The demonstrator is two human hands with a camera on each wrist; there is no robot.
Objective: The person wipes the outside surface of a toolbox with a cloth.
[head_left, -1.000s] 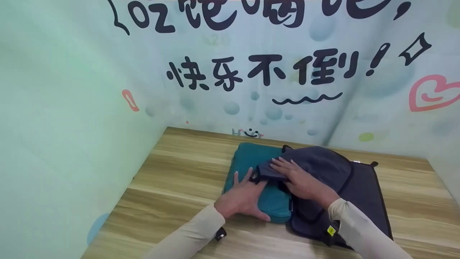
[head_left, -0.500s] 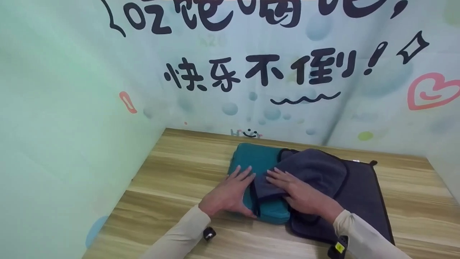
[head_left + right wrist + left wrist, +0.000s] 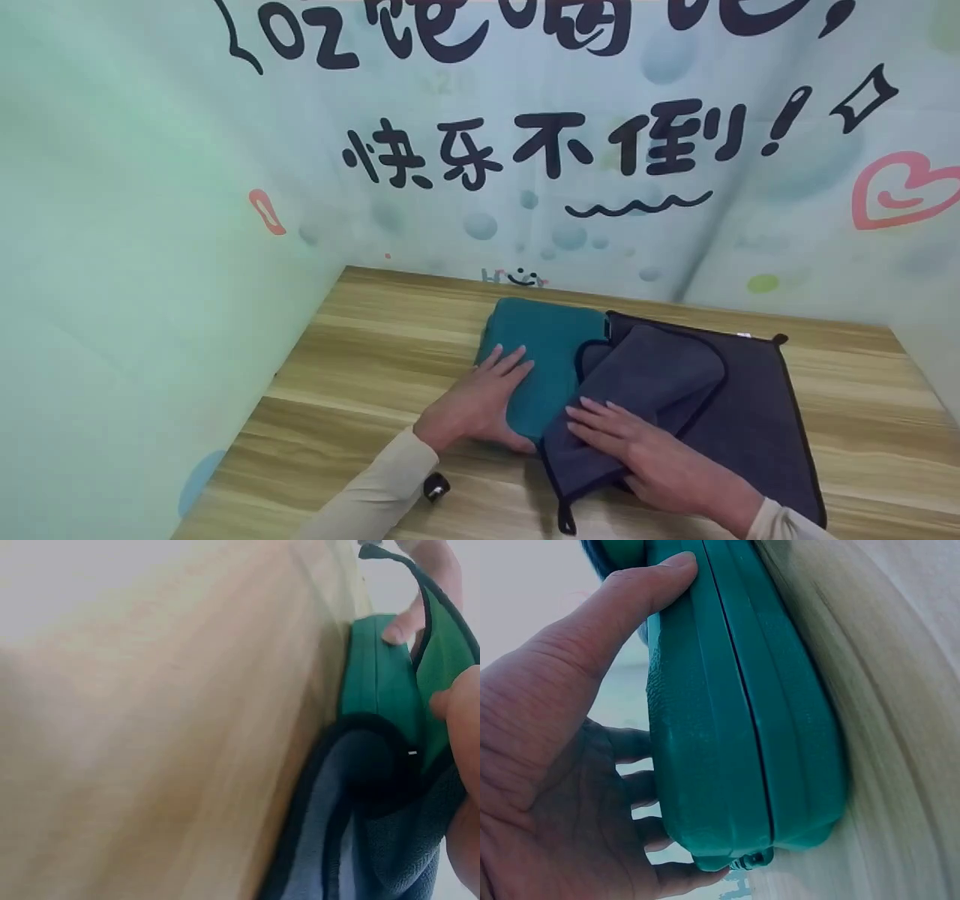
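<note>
A teal case [image 3: 551, 341] with rounded edges and a seam along its side [image 3: 712, 727] lies on the wooden table. My left hand [image 3: 480, 409] is on its left part, fingers spread over the top and thumb against the near side. A dark grey cloth [image 3: 750, 420] with black edging and corner loops lies to the right, partly folded over. With my right hand [image 3: 652, 454] I pinch the folded flap [image 3: 645, 375], fingers on top and thumb [image 3: 441, 703] beneath. The flap overlaps the case's near right corner, and its looped corner hangs past the front side.
Bare wooden table [image 3: 360, 345] extends left of the case. A pale printed backdrop [image 3: 480, 112] with dark lettering rises behind, and a plain pale green side [image 3: 135, 262] stands at the left. A small black wrist device [image 3: 436, 487] shows beside my left sleeve.
My right hand has moved toward me, drawing the cloth flap off most of the case's top. My left hand slid slightly left and has stayed there since.
</note>
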